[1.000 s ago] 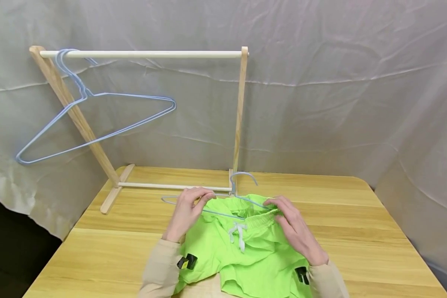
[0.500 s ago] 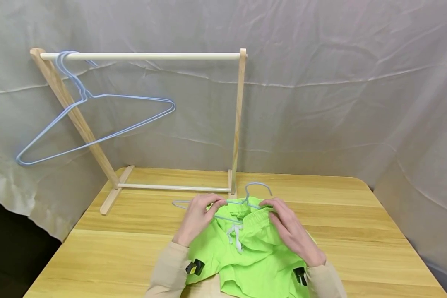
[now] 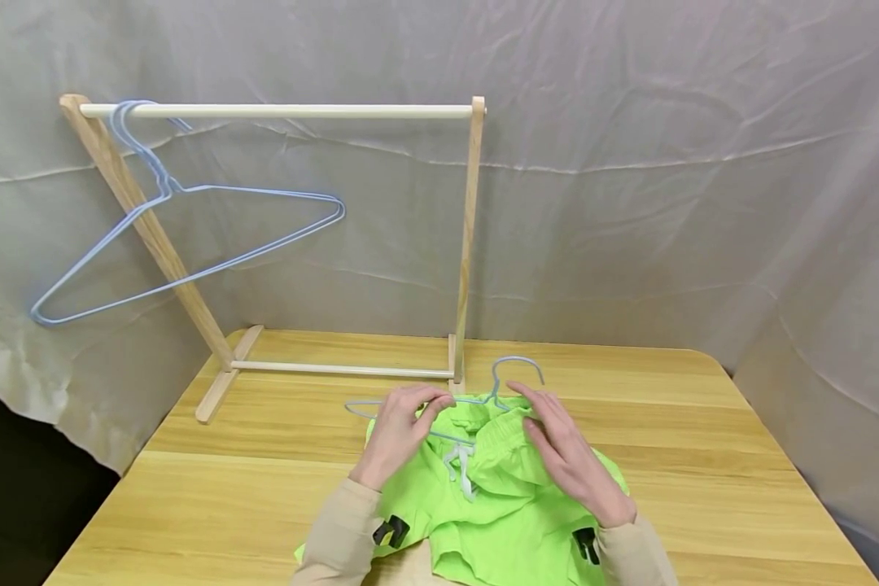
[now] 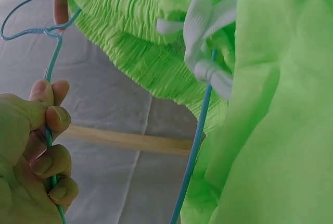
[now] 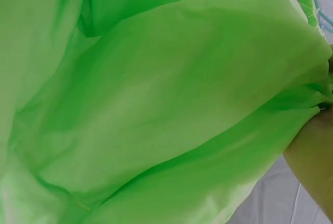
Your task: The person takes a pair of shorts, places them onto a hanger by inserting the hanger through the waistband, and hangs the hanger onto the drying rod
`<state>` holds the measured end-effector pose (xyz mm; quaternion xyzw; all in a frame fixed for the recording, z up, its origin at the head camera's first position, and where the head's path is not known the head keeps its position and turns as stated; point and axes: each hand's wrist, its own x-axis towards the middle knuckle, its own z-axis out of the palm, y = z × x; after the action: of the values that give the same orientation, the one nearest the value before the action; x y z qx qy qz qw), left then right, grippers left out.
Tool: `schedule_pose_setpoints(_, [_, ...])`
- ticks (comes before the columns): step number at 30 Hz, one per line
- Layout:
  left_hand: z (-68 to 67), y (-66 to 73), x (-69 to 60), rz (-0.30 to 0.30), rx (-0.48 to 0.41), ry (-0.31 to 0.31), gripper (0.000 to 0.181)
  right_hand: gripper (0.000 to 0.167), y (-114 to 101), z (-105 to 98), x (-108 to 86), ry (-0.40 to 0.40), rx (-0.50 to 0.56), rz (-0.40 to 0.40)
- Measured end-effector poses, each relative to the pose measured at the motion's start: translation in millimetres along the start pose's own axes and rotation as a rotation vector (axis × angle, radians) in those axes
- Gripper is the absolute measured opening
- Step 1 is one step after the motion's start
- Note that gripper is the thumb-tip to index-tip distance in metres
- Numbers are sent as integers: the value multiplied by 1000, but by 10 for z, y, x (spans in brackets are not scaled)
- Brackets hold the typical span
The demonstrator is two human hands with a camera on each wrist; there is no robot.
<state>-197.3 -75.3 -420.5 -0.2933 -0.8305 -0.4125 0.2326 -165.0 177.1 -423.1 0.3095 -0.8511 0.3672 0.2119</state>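
Observation:
Bright green shorts [image 3: 498, 521] with a white drawstring [image 3: 464, 476] lie at the front of the table, their elastic waistband facing away from me. A blue wire hanger [image 3: 450, 438] is partly inside the waist opening; its right end is hidden in the cloth and its left end sticks out. My left hand [image 3: 399, 431] grips the hanger's upper wire, with fingers curled round it in the left wrist view. With my right hand [image 3: 575, 456] I pinch the right side of the waistband. Cloth fills most of the right wrist view, where little of that hand [image 5: 315, 156] shows.
Behind, on the left, stands a wooden rack [image 3: 471, 236] with a white top rail [image 3: 300, 110]. Blue hangers [image 3: 252, 193] hang at the rail's left end. A grey curtain [image 3: 630, 203] backs the wooden table [image 3: 703, 480].
My left hand has moved right with the hanger, whose hook now sits farther right and slightly nearer to me. The right hand keeps hold of the waistband and has shifted slightly left.

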Motion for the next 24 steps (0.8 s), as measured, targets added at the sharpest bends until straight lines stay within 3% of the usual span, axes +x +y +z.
schedule_pose_setpoints(7, [59, 39, -8, -6, -18, 7, 10, 48, -7, 18, 14, 4, -29, 7])
schedule_pose_setpoints(13, [82, 54, -11, -5, -10, -4, 11, 36, -24, 11, 21, -8, 14, 31])
schedule_pose_setpoints(18, [90, 63, -18, 3, -5, -12, 11, 30, -35, 20, 24, 15, -62, 18])
schedule_pose_setpoints(24, [94, 78, -25, 1, -27, -59, 12, 21, -28, 43, 17, 7, -76, 20])
